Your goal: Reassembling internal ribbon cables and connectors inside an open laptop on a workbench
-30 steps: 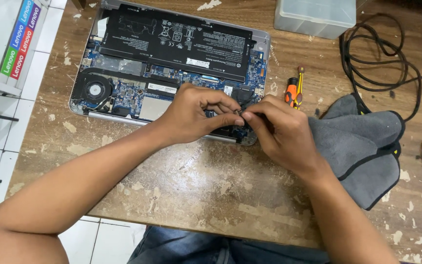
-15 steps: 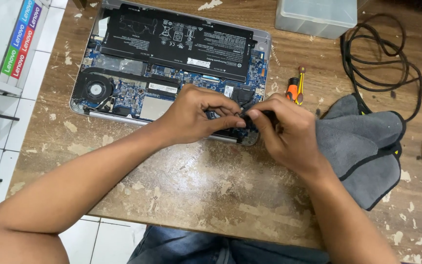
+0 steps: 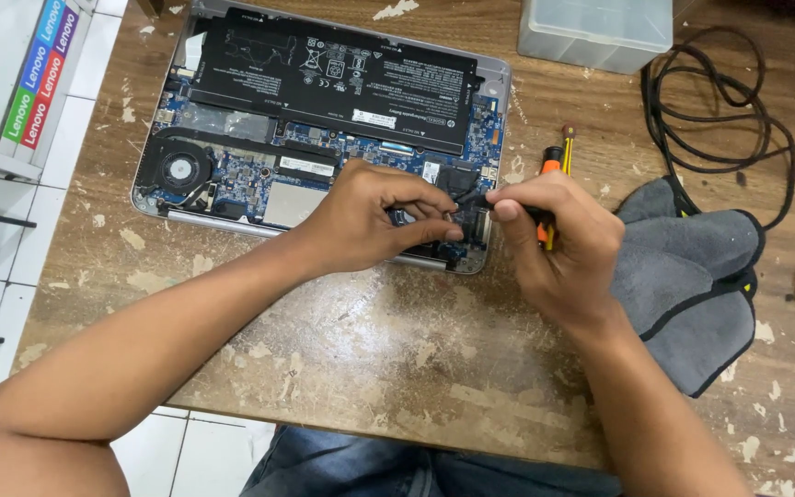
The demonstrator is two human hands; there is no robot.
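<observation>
An opened laptop (image 3: 324, 101) lies bottom-up on the worn wooden table, showing its black battery (image 3: 333, 69), round fan (image 3: 181, 170) and blue circuit board. Both hands meet at its near right corner. My left hand (image 3: 370, 221) curls down over the board, its fingertips pinching a small black strip (image 3: 471, 198) there. My right hand (image 3: 554, 244) pinches the same strip's other end between thumb and forefinger. An orange and yellow screwdriver (image 3: 556, 161) lies on the table, partly hidden under my right hand.
A grey cloth with black trim (image 3: 692, 276) lies right of my right hand. A coiled black cable (image 3: 720, 101) and a clear plastic box (image 3: 595, 32) sit at the back right. A white box (image 3: 11, 74) stands off the table's left edge. The table edge (image 3: 232, 419) is near my lap.
My right hand has drawn slightly to the right, so the fingertips of the two hands are a little further apart. The left hand stays on the laptop's corner.
</observation>
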